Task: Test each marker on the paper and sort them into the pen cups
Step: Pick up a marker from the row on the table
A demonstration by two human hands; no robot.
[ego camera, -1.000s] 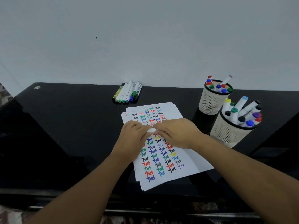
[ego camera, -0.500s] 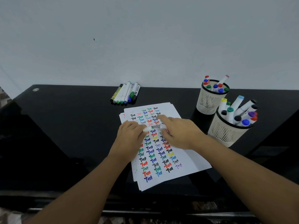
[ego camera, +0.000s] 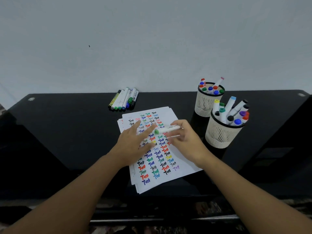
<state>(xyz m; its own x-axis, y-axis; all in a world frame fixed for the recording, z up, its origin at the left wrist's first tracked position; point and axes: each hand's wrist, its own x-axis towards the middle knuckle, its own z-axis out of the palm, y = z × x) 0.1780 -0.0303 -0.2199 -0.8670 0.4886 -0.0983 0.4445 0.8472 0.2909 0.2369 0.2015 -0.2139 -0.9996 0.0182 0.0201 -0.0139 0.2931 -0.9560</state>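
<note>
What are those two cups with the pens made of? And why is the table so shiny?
The near pen cup and far pen cup look like cream mesh with black rims, metal or plastic; the tiny holes show, but which is unclear. The table looks like glossy black glass or lacquer, since it mirrors the cups.
</note>
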